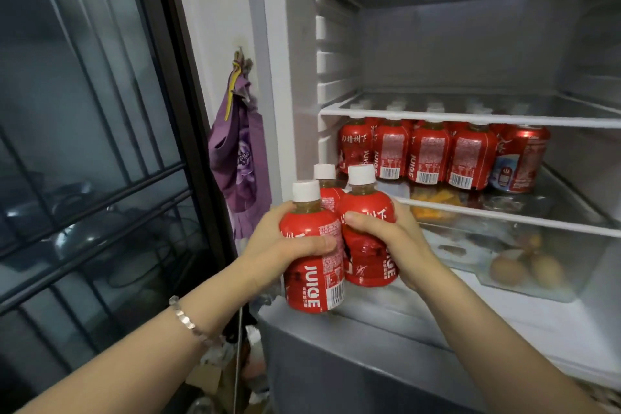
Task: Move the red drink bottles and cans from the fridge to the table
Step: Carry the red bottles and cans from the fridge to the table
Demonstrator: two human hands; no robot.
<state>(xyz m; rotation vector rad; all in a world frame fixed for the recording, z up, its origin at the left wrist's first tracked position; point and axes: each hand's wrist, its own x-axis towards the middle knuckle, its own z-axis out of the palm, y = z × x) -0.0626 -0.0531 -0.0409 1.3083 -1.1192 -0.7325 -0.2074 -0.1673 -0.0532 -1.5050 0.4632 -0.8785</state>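
Note:
Three red juice bottles with white caps are bunched together in front of the open fridge. My left hand (284,240) grips the nearest bottle (314,282). My right hand (391,237) grips the second bottle (368,255). The third bottle (327,190) is squeezed upright behind these two. On the fridge's lower glass shelf (504,215) stands a row of several more red juice bottles (428,156), with a red can (519,161) at the right end.
Below the shelf a clear drawer (537,279) holds eggs and orange food. The shelf above (470,116) carries nothing visible. A purple bag (238,158) hangs on the wall left of the fridge. A dark glass door (84,144) fills the left side.

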